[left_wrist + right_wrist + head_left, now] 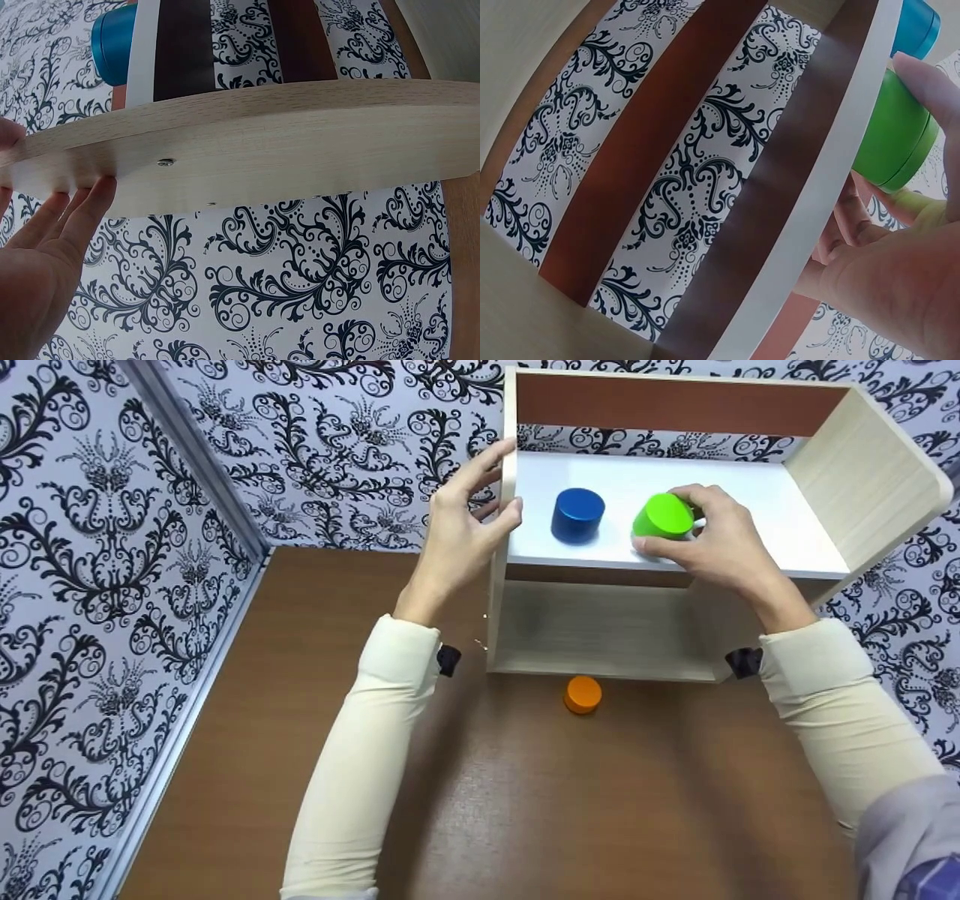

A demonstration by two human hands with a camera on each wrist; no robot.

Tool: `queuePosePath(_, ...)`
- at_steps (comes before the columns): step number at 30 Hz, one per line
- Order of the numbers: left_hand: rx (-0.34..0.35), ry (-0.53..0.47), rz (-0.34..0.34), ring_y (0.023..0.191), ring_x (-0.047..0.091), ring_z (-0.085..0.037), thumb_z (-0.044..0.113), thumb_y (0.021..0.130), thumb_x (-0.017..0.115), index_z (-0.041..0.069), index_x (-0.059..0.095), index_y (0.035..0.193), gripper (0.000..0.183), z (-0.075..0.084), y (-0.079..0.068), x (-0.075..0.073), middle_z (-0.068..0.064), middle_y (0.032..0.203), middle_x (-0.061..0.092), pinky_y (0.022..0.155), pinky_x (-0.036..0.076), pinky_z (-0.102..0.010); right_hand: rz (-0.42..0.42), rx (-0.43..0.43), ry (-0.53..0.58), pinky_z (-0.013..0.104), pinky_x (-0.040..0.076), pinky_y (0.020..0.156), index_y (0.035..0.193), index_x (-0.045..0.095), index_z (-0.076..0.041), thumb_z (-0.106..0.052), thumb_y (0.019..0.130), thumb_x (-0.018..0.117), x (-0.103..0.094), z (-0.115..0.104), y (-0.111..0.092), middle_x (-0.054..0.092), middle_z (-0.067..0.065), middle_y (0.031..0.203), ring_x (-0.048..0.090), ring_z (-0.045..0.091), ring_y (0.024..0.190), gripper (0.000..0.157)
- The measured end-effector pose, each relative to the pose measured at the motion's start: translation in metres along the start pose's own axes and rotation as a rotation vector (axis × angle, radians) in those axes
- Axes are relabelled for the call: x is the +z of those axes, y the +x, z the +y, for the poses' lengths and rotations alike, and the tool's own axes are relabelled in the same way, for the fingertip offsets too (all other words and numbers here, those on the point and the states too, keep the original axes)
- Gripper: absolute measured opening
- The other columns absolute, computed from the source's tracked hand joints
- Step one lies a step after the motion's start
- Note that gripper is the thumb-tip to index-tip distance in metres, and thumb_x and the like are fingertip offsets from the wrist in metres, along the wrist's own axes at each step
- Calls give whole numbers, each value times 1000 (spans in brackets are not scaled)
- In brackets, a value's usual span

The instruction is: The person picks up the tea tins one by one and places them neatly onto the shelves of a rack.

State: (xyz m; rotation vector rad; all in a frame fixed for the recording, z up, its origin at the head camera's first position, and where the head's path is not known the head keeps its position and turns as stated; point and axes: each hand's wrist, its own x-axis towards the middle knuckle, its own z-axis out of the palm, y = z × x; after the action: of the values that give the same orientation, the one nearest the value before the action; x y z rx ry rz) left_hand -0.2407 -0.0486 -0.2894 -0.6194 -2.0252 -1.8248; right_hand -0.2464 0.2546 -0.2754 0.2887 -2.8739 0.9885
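Both arms reach forward in cream fabric sleeves [352,780]. The right hand [716,536] has the bright green, smooth cylinder [666,516] pinched, thumb on its near side and fingers wrapping round the far side. It's at the white shelf board [765,510], right of the shiny blue cylinder [577,516]; can't tell if its base is touching. Left hand [465,525] is up against the pale wooden side panel [300,150], fingers fairly straight on the outer face, thumb apart from them. Orange round block [583,694] sits on the brown wooden table [525,810].
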Motion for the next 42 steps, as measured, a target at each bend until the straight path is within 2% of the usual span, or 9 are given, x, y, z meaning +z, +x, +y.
queuePosePath(22, -8, 16, -3, 129, 55, -20, -4, 91, 69, 9, 53, 146, 59, 1, 0, 0, -7, 151, 50, 101, 56, -26, 8, 14, -9, 36, 39, 86, 142, 53, -5, -43, 85, 81, 3, 0, 1, 49, 16, 125, 42, 29, 110, 74)
queuePosePath(29, 9, -14, 4, 127, 56, -20, -6, 90, 68, 7, 54, 145, 59, 0, 0, 0, -8, 148, 52, 100, 56, -26, -1, 9, -12, 46, 43, 95, 144, 51, -4, -42, 86, 81, 4, -1, 2, 49, 19, 129, 44, 33, 116, 76)
queuePosePath(42, 11, -5, 3, 128, 56, -20, -4, 90, 68, 8, 54, 146, 59, 1, 0, 0, -8, 148, 52, 100, 57, -27, -12, 18, -4, 50, 43, 99, 146, 50, -5, -43, 86, 81, 4, 0, 3, 49, 20, 130, 44, 35, 117, 78)
